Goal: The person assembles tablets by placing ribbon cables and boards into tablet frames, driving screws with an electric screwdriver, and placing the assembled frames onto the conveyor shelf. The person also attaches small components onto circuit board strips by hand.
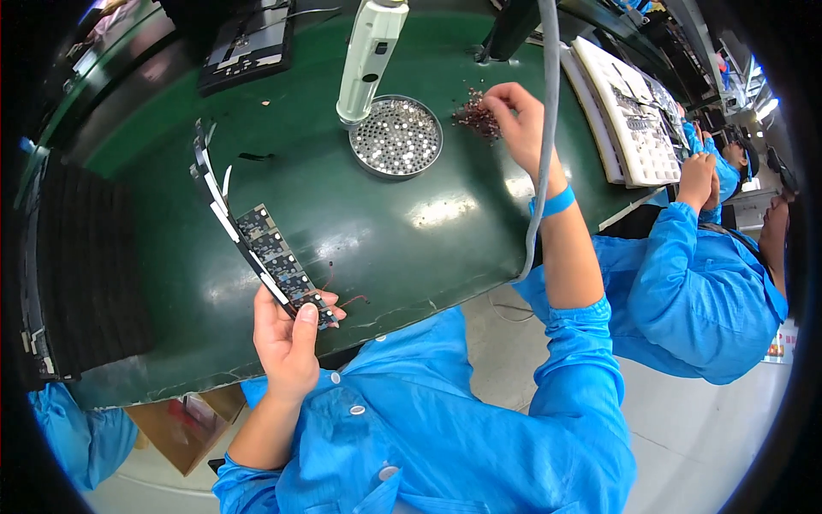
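At nine o'clock, a strip of circuit boards [276, 254] slants down to the left hand [291, 353] at eight, its thumb pressing the near end against the fingers, likely for steadiness. At twelve, a round dish [401, 176] keeps silver discs [385, 144] together. At one, a reddish heap of tiny parts [474, 118] lies within easy reach of the right hand [521, 122], fingertips bunched; whether pinching one, I cannot tell.

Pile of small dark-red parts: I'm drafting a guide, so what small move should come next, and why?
Perhaps lift one piece from the pile of small parts toward the circuit board strip, since the right hand is at the pile and the left hand holds the strip; whether a piece is pinched yet isn't clear.
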The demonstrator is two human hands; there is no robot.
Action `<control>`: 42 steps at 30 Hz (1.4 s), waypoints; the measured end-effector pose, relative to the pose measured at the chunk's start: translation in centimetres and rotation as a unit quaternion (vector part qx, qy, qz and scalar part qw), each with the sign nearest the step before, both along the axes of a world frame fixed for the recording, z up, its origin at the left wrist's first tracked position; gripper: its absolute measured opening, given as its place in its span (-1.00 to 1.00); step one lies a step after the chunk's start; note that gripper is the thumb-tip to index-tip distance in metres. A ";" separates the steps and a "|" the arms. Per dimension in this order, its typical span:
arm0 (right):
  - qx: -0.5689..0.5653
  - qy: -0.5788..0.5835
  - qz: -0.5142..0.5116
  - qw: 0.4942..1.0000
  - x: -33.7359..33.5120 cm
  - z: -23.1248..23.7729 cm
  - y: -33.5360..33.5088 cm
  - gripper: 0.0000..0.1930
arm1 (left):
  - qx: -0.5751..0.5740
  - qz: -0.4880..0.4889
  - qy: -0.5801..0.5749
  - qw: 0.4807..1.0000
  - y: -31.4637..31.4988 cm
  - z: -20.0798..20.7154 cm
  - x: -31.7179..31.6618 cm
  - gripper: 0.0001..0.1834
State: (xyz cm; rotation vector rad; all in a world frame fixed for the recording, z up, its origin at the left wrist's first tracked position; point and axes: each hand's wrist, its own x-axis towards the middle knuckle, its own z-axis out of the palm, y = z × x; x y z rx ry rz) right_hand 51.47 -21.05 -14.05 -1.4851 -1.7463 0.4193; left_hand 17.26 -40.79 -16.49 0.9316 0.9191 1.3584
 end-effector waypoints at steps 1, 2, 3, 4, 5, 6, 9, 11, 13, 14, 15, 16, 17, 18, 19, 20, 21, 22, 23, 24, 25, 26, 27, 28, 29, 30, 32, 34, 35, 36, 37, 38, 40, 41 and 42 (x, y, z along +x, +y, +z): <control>0.000 -0.001 -0.002 1.000 0.1 0.2 0.0 -0.85 | 0.000 -0.002 -0.001 1.000 0.0 0.2 0.1 -0.54; -0.017 0.116 -0.012 0.993 0.2 0.4 0.2 -0.82 | -0.005 -0.002 0.002 1.000 0.0 0.4 0.3 -0.58; -0.033 0.230 -0.022 0.972 0.5 0.8 0.1 -0.79 | -0.009 -0.003 0.005 1.000 0.0 0.6 0.5 -0.61; -0.046 0.269 -0.034 0.962 0.6 1.8 -0.2 -0.76 | -0.007 -0.006 0.004 1.000 0.1 0.7 0.6 -0.61; -0.043 0.267 -0.037 0.962 1.0 2.0 -0.4 -0.76 | -0.014 -0.008 0.003 1.000 0.0 0.7 0.6 -0.66; -0.058 0.316 -0.030 0.947 1.5 2.2 -0.6 -0.76 | -0.021 -0.011 0.001 1.000 0.0 0.8 0.6 -0.71; -0.068 0.400 -0.030 0.913 2.2 3.5 -2.1 -0.78 | -0.031 -0.027 -0.010 0.999 -0.1 1.0 0.6 -0.79; -0.023 0.425 0.008 0.905 1.0 4.7 -3.5 -0.79 | -0.045 -0.014 -0.004 0.999 -0.2 1.0 0.5 -0.81; 0.049 0.360 0.014 0.932 -1.2 7.1 -6.1 -0.82 | -0.047 -0.007 -0.008 0.999 -0.1 1.1 0.3 -0.82; 0.080 0.311 0.009 0.947 -2.6 8.6 -8.1 -0.83 | -0.051 -0.005 -0.008 0.999 0.0 1.6 0.5 -0.84; 0.094 0.259 0.003 0.961 -4.4 9.7 -10.4 -0.85 | -0.037 -0.004 -0.012 0.999 0.1 1.8 0.8 -0.84; 0.087 0.259 0.013 0.962 -6.5 10.4 -12.6 -0.87 | -0.034 -0.014 -0.029 0.999 0.3 2.4 1.0 -0.84; 0.069 0.230 0.039 0.970 -7.6 11.3 -15.1 -0.90 | -0.029 -0.037 -0.050 0.998 0.9 3.2 1.5 -0.84; 0.066 0.233 0.138 0.960 -9.1 10.6 -15.7 -0.92 | -0.027 -0.034 -0.063 0.997 0.9 3.4 1.6 -0.83; 0.027 0.199 0.188 0.962 -10.4 10.2 -16.3 -0.93 | -0.023 -0.046 -0.081 0.995 1.2 3.8 1.9 -0.83; -0.009 0.165 0.247 0.955 -11.6 9.5 -16.1 -0.94 | -0.042 -0.040 -0.080 0.995 1.4 3.9 2.2 -0.83; -0.097 0.155 0.257 0.949 -12.7 8.8 -15.9 -0.93 | -0.024 -0.064 -0.087 0.994 1.6 3.6 1.9 -0.84; -0.130 0.173 0.248 0.944 -13.7 7.7 -15.7 -0.93 | -0.023 -0.066 -0.076 0.995 1.7 3.5 1.8 -0.82; -0.161 0.188 0.235 0.940 -14.2 6.6 -15.7 -0.94 | -0.021 -0.073 -0.067 0.995 1.7 3.5 1.9 -0.81; -0.163 0.189 0.238 0.939 -14.6 5.8 -15.6 -0.94 | -0.037 -0.067 -0.077 0.994 1.5 3.8 2.0 -0.81; -0.132 0.199 0.243 0.940 -15.0 5.1 -15.4 -0.94 | -0.038 -0.062 -0.076 0.994 1.3 3.9 1.8 -0.81; -0.100 0.208 0.248 0.941 -15.2 4.7 -15.3 -0.95 | -0.034 -0.069 -0.090 0.993 1.2 3.9 1.7 -0.82; -0.101 0.209 0.250 0.940 -15.3 4.9 -15.4 -0.95 | -0.030 -0.076 -0.104 0.991 1.1 4.0 1.6 -0.83; -0.148 0.235 0.258 0.925 -15.4 5.3 -15.5 -0.96 | -0.042 -0.080 -0.098 0.991 1.0 4.2 1.5 -0.82; -0.194 0.261 0.263 0.908 -15.6 5.5 -15.5 -0.96 | -0.042 -0.079 -0.098 0.991 0.9 4.1 1.4 -0.82; -0.207 0.274 0.267 0.900 -15.8 5.5 -15.6 -0.95 | -0.036 -0.082 -0.099 0.991 0.9 3.9 1.4 -0.82; -0.170 0.236 0.264 0.920 -16.0 5.7 -15.4 -0.95 | -0.024 -0.085 -0.099 0.991 0.8 3.7 1.3 -0.82; -0.133 0.197 0.259 0.936 -16.2 6.0 -15.3 -0.94 | -0.024 -0.086 -0.092 0.992 0.7 3.6 1.2 -0.82; -0.137 0.198 0.251 0.938 -16.3 6.2 -15.4 -0.94 | -0.025 -0.087 -0.085 0.992 0.6 3.6 1.2 -0.82; -0.140 0.199 0.243 0.939 -16.3 6.2 -15.4 -0.94 | -0.025 -0.087 -0.085 0.992 0.6 3.5 1.2 -0.82; -0.139 0.199 0.243 0.939 -16.4 6.3 -15.4 -0.94 | -0.022 -0.087 -0.085 0.992 0.5 3.6 1.3 -0.82; -0.152 0.202 0.243 0.936 -16.4 6.3 -15.4 -0.94 | -0.019 -0.087 -0.086 0.992 0.5 3.6 1.4 -0.82; -0.164 0.206 0.244 0.933 -16.5 6.2 -15.4 -0.94 | -0.012 -0.089 -0.085 0.992 0.5 3.5 1.4 -0.81; -0.166 0.215 0.249 0.930 -16.6 6.2 -15.4 -0.95 | -0.005 -0.091 -0.086 0.992 0.5 3.5 1.4 -0.80; -0.168 0.224 0.254 0.926 -16.6 6.1 -15.4 -0.95 | -0.004 -0.090 -0.085 0.992 0.5 3.5 1.5 -0.80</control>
